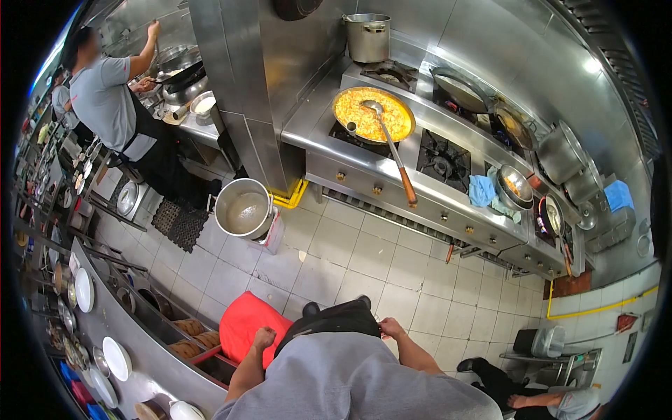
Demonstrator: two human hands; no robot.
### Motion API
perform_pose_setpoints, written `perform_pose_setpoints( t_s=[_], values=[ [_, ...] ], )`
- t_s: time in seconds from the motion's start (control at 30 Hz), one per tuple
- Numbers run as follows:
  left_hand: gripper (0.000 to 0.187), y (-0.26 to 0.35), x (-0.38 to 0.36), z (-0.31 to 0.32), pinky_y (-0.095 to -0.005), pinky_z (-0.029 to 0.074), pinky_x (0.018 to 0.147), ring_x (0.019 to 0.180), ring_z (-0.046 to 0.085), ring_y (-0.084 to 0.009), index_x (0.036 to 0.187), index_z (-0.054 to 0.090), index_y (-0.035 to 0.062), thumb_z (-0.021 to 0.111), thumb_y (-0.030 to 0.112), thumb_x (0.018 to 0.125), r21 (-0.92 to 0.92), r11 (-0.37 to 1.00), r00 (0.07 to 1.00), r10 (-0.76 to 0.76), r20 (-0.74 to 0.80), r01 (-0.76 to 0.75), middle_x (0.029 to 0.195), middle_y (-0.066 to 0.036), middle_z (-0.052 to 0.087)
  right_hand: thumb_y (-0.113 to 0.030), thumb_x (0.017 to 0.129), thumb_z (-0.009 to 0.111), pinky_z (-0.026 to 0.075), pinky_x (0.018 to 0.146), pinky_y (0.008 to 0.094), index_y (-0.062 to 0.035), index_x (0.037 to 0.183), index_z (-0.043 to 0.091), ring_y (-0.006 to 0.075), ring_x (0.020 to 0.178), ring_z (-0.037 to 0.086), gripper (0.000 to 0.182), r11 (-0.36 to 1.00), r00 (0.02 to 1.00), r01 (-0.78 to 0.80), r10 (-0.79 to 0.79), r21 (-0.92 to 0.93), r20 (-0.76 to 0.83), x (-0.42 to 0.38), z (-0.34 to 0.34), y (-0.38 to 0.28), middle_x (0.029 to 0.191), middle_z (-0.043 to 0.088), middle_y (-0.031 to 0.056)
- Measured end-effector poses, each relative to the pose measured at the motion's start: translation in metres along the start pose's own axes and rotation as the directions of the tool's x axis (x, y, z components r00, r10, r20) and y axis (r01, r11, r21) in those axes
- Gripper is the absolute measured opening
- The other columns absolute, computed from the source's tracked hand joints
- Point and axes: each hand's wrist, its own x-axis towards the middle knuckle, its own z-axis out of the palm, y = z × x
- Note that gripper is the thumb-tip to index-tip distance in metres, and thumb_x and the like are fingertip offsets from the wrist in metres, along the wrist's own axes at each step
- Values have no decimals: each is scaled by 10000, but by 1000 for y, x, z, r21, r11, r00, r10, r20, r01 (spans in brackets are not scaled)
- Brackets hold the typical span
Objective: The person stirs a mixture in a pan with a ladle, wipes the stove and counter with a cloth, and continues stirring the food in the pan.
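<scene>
My left hand point(264, 338) is closed in a fist beside my left hip. It overlaps a smooth red object point(245, 323) on the floor side of the counter, and its palm side is hidden. On the other side of my body, my right hand point(392, 327) hangs by my dark trousers point(336, 318) with its fingers curled in. Whatever either hand holds, if anything, I cannot tell. Ahead of me on the stove, a wide pan point(357, 115) holds a yellow-orange dish, with a wooden-handled ladle point(388, 136) resting in it and its handle jutting over the stove's front edge.
A large pot point(244, 208) stands on the floor ahead to the left. The steel stove point(448, 224) carries woks, pots and blue cloths point(481, 190). Plates point(117, 358) lie on the counter at my left. One person point(112, 98) works at the far left; another point(560, 402) is at lower right.
</scene>
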Motion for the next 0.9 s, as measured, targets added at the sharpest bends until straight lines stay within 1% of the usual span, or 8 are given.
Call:
perform_pose_setpoints(
  t_s=[0.07,0.2,0.37,0.47,0.57,0.7,0.8,0.9],
  values=[
    [246,3,-2,-1,-343,500,721,787,641,-251,868,648,15,580,211,735,7,1000,1000,-20,-4,20,807,-166,656,-159,819,530,531,472,301,3,954,603,150,582,589,223,1000,1000,0,0,-4,1,0,1,0,741,603,82],
    [248,1,-1,0,-345,499,727,796,642,-252,868,649,14,581,212,736,20,1000,1000,-10,-7,10,812,-169,656,-166,821,529,533,475,305,-2,963,603,148,573,587,229,1000,999,6,-6,-3,-33,-1,2,1,734,603,81],
    [249,0,-1,2,-348,498,738,818,641,-257,871,647,9,582,212,741,-8,1000,1000,-14,-6,14,830,-177,655,-179,827,529,528,483,301,-6,969,600,148,590,593,235,1000,1000,-3,3,-9,-19,1,2,2,754,610,82],
    [244,-1,1,3,-350,497,743,829,640,-265,870,647,9,574,205,745,29,999,1000,-15,4,15,839,-182,654,-182,831,529,527,489,296,-5,969,600,148,599,597,235,1000,1000,-1,1,-23,-11,0,1,1,765,614,82],
    [242,-5,7,6,-351,496,747,837,639,-273,878,649,13,557,197,750,16,1000,1000,-27,4,27,846,-185,653,-185,835,530,530,495,298,-3,972,600,150,603,598,239,1000,1000,2,-2,-24,-6,0,0,1,772,616,84],
    [249,-13,14,8,-353,494,752,845,636,-280,890,648,16,533,190,754,-16,1000,1000,4,7,-4,853,-190,651,-186,838,531,533,494,305,4,975,600,154,594,598,244,1000,1000,12,-12,-5,-17,-8,-2,-3,764,617,88],
    [258,-12,17,10,-355,493,753,849,635,-285,897,647,15,526,192,753,-42,999,1000,11,19,-10,859,-195,649,-205,819,526,535,493,297,20,923,609,168,610,625,261,1000,999,21,-21,-6,-42,-9,-4,-3,774,634,119],
    [266,-12,24,14,-358,492,753,852,633,-293,902,645,10,524,195,754,-38,999,1000,11,19,-10,864,-201,647,-203,820,527,534,489,297,16,946,603,167,607,626,264,1000,999,19,-19,-10,-34,-4,-7,0,767,631,116]
  ],
)
